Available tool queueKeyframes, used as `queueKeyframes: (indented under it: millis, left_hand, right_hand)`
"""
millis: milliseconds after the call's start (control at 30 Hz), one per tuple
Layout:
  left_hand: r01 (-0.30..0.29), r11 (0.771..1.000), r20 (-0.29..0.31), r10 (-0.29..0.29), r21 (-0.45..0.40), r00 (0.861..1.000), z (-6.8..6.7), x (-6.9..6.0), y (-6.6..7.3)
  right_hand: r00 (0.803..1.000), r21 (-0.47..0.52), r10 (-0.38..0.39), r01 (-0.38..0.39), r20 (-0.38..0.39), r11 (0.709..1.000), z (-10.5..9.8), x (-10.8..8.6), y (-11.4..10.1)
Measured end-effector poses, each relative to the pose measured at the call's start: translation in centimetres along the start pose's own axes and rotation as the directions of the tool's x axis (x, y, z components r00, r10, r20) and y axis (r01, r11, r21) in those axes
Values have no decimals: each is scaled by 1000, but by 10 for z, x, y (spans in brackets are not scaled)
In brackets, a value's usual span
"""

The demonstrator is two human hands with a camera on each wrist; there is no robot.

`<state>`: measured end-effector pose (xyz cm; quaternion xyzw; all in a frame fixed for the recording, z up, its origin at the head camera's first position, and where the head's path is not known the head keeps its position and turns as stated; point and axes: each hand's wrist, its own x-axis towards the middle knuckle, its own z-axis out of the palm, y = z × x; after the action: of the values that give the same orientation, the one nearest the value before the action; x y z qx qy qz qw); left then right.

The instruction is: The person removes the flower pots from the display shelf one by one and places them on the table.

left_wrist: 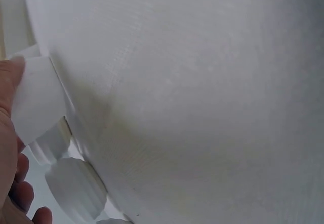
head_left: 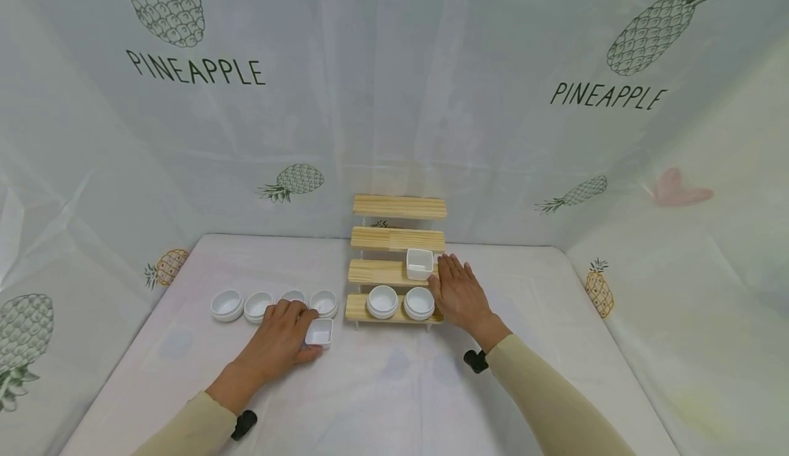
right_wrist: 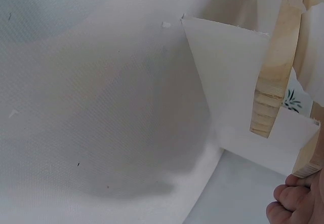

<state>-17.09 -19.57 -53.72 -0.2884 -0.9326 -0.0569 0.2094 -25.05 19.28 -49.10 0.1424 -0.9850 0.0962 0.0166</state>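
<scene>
My left hand (head_left: pixel 280 336) pinches a small white square bowl (head_left: pixel 319 332) on the table, thumb on its near side. In the left wrist view the thumb lies against the bowl's white side (left_wrist: pixel 39 95). My right hand (head_left: pixel 461 294) lies with straight fingers along the right end of a tiered wooden stand (head_left: pixel 370 272). In the right wrist view the fingers (right_wrist: pixel 291 198) are by the end of a wooden shelf (right_wrist: pixel 310 155). Another square bowl (head_left: pixel 420 264) sits on the second shelf from the bottom. Two round bowls (head_left: pixel 383 302) (head_left: pixel 419 303) stand on the bottom shelf.
Several white round bowls (head_left: pixel 227 305) stand in a row left of the stand, some partly behind my left hand. A pale cloth covers the table (head_left: pixel 394 387). Behind the stand hangs a curtain (head_left: pixel 394 100) with pineapple prints. The upper shelves (head_left: pixel 399 206) hold nothing.
</scene>
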Motion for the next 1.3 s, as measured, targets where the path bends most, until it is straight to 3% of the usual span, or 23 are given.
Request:
queueKeyframes:
  millis: [200, 333, 567, 767, 933, 1133, 1300]
  left_hand:
    - [8, 999, -8, -9, -36, 1000, -5, 7, 1]
    - [-12, 998, -47, 10, -55, 999, -12, 22, 2]
    - [-26, 998, -69, 22, -64, 997, -44, 82, 23]
    - [-127, 991, -140, 122, -28, 983, -51, 131, 41]
    - [-154, 988, -165, 153, 4, 974, -56, 159, 47]
    - [-137, 990, -116, 138, 23, 984, -59, 177, 55]
    - [-131, 991, -36, 130, -18, 991, -54, 188, 63]
  right_hand:
    - [1000, -1, 3, -3, -4, 1000, 0, -1, 0]
    - [1000, -1, 2, -2, -5, 1000, 0, -1, 0]
    - [1000, 5, 2, -2, -5, 1000, -2, -2, 1]
    - [1000, 9, -3, 3, -13, 1000, -1, -2, 0]
    - [1000, 8, -9, 9, -11, 1000, -1, -1, -1]
    - [1000, 1, -4, 4, -9, 1000, -2, -1, -1]
    - [1000, -3, -6, 6, -1, 1000, -2, -1, -1]
